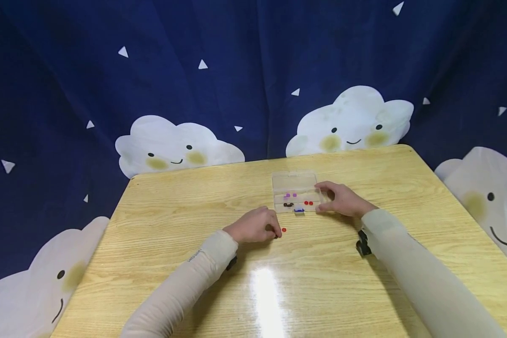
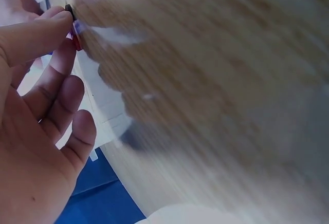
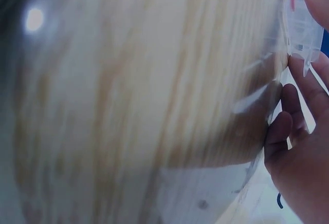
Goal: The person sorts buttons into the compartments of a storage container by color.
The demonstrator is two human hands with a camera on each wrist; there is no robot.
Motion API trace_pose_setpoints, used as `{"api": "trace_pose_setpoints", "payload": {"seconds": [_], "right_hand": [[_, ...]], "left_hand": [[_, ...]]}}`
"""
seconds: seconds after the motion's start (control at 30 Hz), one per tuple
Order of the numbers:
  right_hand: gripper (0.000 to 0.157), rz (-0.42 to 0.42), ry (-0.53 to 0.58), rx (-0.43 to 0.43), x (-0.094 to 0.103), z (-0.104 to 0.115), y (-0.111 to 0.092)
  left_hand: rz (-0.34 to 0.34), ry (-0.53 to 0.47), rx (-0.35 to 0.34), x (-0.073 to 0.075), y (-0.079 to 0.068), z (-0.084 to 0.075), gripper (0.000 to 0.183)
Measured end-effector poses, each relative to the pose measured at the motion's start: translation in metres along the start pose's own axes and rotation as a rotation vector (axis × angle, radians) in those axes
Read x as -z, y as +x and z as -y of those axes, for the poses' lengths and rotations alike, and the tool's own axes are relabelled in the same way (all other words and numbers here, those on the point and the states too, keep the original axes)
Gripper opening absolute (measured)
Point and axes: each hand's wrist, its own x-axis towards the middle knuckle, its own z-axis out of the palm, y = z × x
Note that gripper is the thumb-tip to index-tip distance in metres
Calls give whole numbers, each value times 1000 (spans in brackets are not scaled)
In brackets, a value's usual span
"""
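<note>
An open clear plastic box [image 1: 280, 210] with its lid raised at the back lies on the table. Inside it are small purple pieces [image 1: 288, 195], dark brown pieces [image 1: 288, 205] and red pieces [image 1: 308, 203], round like beads. My right hand [image 1: 342, 199] grips the box's right end, thumb and fingers spread along it. Left of the box's front, my left hand [image 1: 255, 225] pinches a small black bead [image 2: 70, 12] at its thumb and index fingertips. One red bead [image 1: 284, 230] lies on the table right beside those fingertips.
A blue-edged clasp [image 1: 299, 211] sticks out at the box's front. The wooden table [image 1: 186, 202] reaches back to a dark blue curtain [image 1: 219, 37] with cloud pictures. Light glares off the table's front [image 1: 268, 300].
</note>
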Motion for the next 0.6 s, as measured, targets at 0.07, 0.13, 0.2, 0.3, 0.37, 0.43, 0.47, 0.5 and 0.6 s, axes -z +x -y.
{"api": "trace_pose_setpoints", "payload": {"seconds": [0.07, 0.13, 0.2, 0.3, 0.37, 0.43, 0.47, 0.5, 0.6], "right_hand": [[80, 0, 0, 0, 0, 0, 0], [80, 2, -3, -4, -1, 0, 1], [79, 1, -7, -5, -1, -1, 1], [79, 2, -6, -6, -1, 0, 1], [79, 4, -6, -4, -1, 1, 0], [78, 6, -3, -2, -1, 3, -1], [78, 6, -4, -1, -1, 3, -1], [78, 5, -3, 0, -1, 3, -2], [78, 3, -2, -2, 0, 3, -2]], "left_hand": [[0, 10, -2, 0, 0, 0, 16], [2, 15, -4, 0, 0, 0, 16], [4, 15, -9, 0, 0, 0, 16], [6, 18, -17, -2, 1, 1, 17], [7, 26, -25, -3, 1, 1, 17], [5, 33, -33, -4, 1, 2, 18], [5, 38, -35, -4, 1, 2, 18], [3, 39, -37, -5, 1, 3, 18], [1, 37, -46, -5, 1, 3, 17]]}}
